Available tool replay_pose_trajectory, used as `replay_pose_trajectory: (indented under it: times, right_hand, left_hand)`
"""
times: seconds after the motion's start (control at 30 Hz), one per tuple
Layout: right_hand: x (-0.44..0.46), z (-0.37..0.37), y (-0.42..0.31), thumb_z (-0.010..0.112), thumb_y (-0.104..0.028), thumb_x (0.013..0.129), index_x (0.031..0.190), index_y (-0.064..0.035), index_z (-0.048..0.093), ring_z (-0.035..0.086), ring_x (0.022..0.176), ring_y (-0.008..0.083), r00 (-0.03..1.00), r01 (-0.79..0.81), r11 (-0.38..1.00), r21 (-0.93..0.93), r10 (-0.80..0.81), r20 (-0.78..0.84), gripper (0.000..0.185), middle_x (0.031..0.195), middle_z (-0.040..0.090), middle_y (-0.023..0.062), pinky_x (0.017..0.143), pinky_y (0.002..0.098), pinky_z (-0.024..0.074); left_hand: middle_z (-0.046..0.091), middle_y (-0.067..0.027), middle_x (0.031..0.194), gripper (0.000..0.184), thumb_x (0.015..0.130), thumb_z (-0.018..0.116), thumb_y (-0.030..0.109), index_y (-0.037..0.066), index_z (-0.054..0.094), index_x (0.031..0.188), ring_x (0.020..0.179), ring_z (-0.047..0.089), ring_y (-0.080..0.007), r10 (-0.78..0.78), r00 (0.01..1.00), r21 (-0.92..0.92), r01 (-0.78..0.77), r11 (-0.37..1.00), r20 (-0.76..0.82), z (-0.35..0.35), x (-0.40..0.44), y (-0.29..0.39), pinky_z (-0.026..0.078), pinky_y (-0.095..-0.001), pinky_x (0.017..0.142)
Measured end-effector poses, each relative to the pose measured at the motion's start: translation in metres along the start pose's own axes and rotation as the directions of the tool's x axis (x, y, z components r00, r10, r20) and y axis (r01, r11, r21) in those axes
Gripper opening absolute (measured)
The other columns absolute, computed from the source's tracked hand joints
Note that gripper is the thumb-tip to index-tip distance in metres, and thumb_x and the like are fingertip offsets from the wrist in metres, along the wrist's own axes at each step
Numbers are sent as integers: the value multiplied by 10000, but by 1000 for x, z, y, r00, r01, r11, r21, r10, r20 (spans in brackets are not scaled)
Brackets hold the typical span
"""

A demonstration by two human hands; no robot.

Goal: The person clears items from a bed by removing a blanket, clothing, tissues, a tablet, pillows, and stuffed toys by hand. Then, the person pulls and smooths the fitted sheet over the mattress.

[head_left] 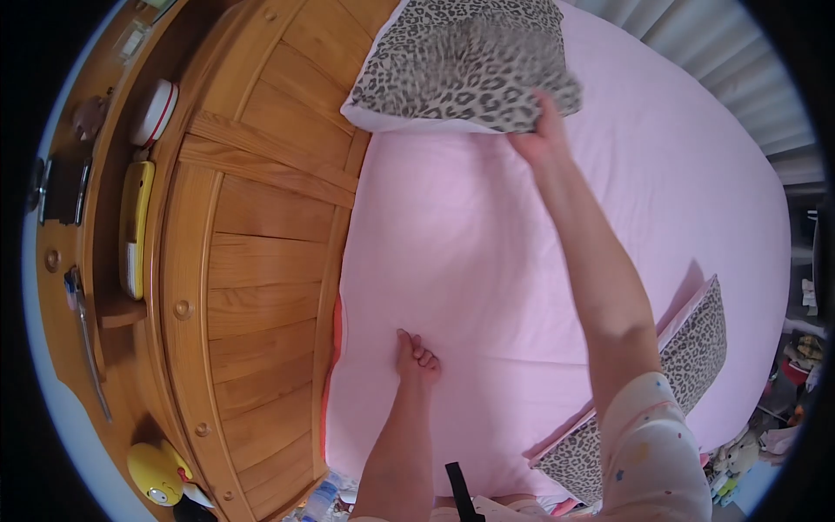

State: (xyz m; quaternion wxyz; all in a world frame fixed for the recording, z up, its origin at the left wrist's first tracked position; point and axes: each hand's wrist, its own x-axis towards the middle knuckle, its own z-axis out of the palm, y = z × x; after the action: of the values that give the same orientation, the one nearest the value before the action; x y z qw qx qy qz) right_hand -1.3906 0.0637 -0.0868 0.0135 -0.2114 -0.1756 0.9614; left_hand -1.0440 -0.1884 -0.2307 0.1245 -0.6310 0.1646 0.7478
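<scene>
My right hand [541, 137] is stretched forward, its fingers closed on the near right corner of a leopard-print pillow [461, 83]. The pillow lies against the headboard at the far end, pale pink on its underside and smeared by motion along its upper side. My left hand [417, 355] rests low over the pink bedsheet [452, 261], near the headboard side. Its fingers are curled in, the thumb lies alongside, and I see nothing in it. Under and beside my right arm lies a second leopard-print piece [700, 348], partly hidden by the arm and sleeve.
A wooden headboard [270, 270] runs along the left, with a shelf behind it holding a yellow case [135, 230], a white round container [156, 113] and a yellow duck toy [156, 472]. A pale curtain [722, 61] hangs at the upper right. Clutter [739, 461] lies beyond the bed's right edge.
</scene>
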Motion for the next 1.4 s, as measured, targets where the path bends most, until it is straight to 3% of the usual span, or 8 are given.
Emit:
replay_pose_trajectory:
  times: [0.2, 0.43, 0.5, 0.73, 0.83, 1.0, 1.27, 1.4]
  right_hand:
    - [-286, -120, -123, 600, -317, 902, 1391, -74, 448, 487, 1270, 274, 972, 170, 855, -490, -227, -58, 566, 1402, 483, 154, 1043, 463, 427]
    - [-600, -306, -108, 720, -308, 825, 1416, -62, 412, 488, 1274, 257, 637, -681, 668, -298, 340, -692, 710, 1393, 497, 162, 1055, 434, 411]
    - [-643, -362, -124, 816, -281, 722, 1404, -43, 414, 560, 1184, 288, 797, -548, -310, -777, 90, -598, 826, 1300, 575, 167, 994, 398, 461]
    - [-550, -292, -122, 849, -429, 671, 1499, 34, 150, 362, 1361, 362, 975, -213, 263, -941, -6, -223, 1178, 1484, 321, 262, 1118, 387, 294]
    - [-513, -308, -92, 844, -373, 698, 1462, 77, 215, 457, 1283, 344, 902, -318, 23, -948, -299, -310, 1087, 1401, 432, 265, 1044, 404, 391]
    - [-548, -217, -134, 762, -81, 713, 1287, 50, 499, 623, 1012, 229, 940, -203, 841, -501, 26, -339, 645, 1156, 631, 148, 933, 363, 480]
    - [-763, -226, -272, 706, -69, 638, 1310, 27, 483, 640, 1004, 229, 768, 394, 777, -491, -572, -289, 715, 1170, 632, 122, 890, 343, 503]
    - [-784, -328, -331, 742, -197, 798, 1351, 39, 421, 608, 1030, 197, 637, -30, 421, -907, -691, -341, 682, 1165, 627, 131, 936, 321, 467]
  left_hand:
    - [364, 81, 474, 465, 869, 615, 586, 166, 555, 679, 376, 255, -61, -30, 998, 3, 30, 1000, -49, -5, 16, 1, 180, -222, 348]
    - [351, 94, 473, 399, 867, 625, 569, 187, 560, 773, 367, 284, -52, 53, 992, 21, -55, 998, 115, -20, 27, -2, 197, -199, 318]
    - [347, 96, 468, 405, 861, 627, 574, 189, 557, 761, 365, 285, -50, 43, 992, 21, -46, 999, 120, -14, 19, 1, 200, -195, 317]
    - [379, 99, 459, 424, 884, 582, 583, 163, 625, 841, 348, 290, -47, 32, 946, 37, -47, 998, 323, -28, 30, 11, 246, -200, 302]
    - [482, 70, 560, 461, 916, 542, 573, 125, 640, 968, 432, 375, -51, 77, 839, 191, -210, 959, 538, -51, 55, 11, 336, -192, 375]
    - [582, -58, 1147, 641, 927, 484, 605, 76, 517, 1287, 1075, 544, -206, 99, 825, 554, -457, 696, 556, -91, -72, -59, 432, -393, 997]
    - [588, -91, 1177, 545, 987, 430, 502, 68, 514, 1307, 1071, 553, -263, -335, 825, 799, -213, 562, 456, -240, -157, -196, 463, -413, 919]
    - [585, -115, 1179, 511, 983, 485, 430, 34, 500, 1305, 1040, 569, -250, -285, 907, 881, -163, 444, 311, -282, -181, -261, 480, -392, 891]
